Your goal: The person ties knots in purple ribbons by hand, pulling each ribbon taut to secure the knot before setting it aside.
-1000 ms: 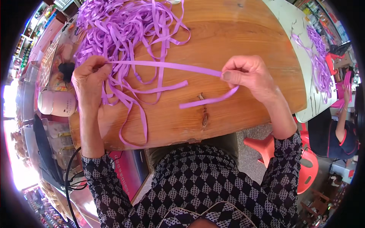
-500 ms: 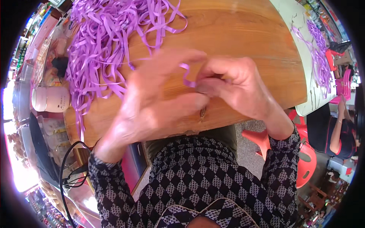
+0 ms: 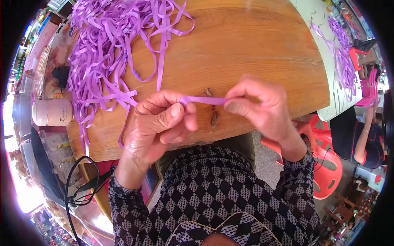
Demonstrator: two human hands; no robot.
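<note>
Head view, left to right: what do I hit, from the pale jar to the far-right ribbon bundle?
Pale jar → left hand → short ribbon stretch between the hands → right hand → far-right purple ribbon bundle.

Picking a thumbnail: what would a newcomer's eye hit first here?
First, the big heap of purple ribbon at the upper left of the brown wooden table. Then the purple strip stretched between the left hand and right hand, above the table's near edge.

The ribbon (image 3: 205, 100) is purple, the table (image 3: 246, 45) grained orange-brown — the shirt (image 3: 213, 184) black-and-grey diamonds.
</note>
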